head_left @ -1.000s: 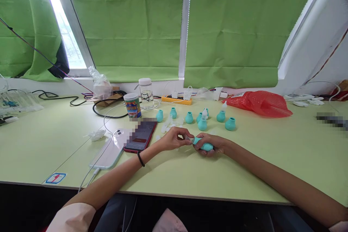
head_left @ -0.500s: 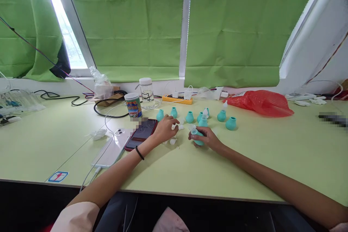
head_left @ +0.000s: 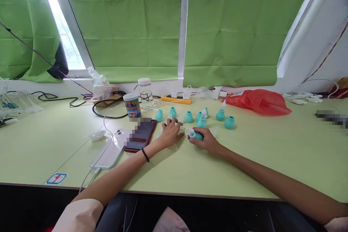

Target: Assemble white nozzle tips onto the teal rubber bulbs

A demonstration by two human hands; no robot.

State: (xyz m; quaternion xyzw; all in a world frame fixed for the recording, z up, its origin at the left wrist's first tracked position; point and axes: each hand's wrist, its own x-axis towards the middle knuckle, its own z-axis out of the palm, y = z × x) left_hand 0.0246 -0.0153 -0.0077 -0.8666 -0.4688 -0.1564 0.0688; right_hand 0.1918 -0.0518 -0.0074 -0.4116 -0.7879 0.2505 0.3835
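My right hand (head_left: 208,140) is wrapped round a teal squeeze bulb (head_left: 198,136), tilted so that its clear plastic collar points left. To its left, my left hand (head_left: 171,133) reaches down with fingers spread over small translucent plastic parts (head_left: 180,120); the fingers partly hide them. A tiny clear ring (head_left: 177,148) lies just below that hand. Several more teal bulbs stand behind both hands, among them an open-necked bulb (head_left: 188,117) and a bulb at the right (head_left: 230,123). One bulb (head_left: 220,115) carries a clear pointed nozzle (head_left: 223,105).
Left of my hands lie a red-edged phone (head_left: 148,130) and a white phone (head_left: 107,154) with a cable. A printed canister (head_left: 132,106), a lidded jar (head_left: 145,94) and an orange power strip (head_left: 170,99) stand behind. A red plastic bag (head_left: 258,102) lies at the back right.
My left hand has moved slightly right and its fingers have spread downward over the plastic parts. The bulb in my right hand has tipped further to the left.
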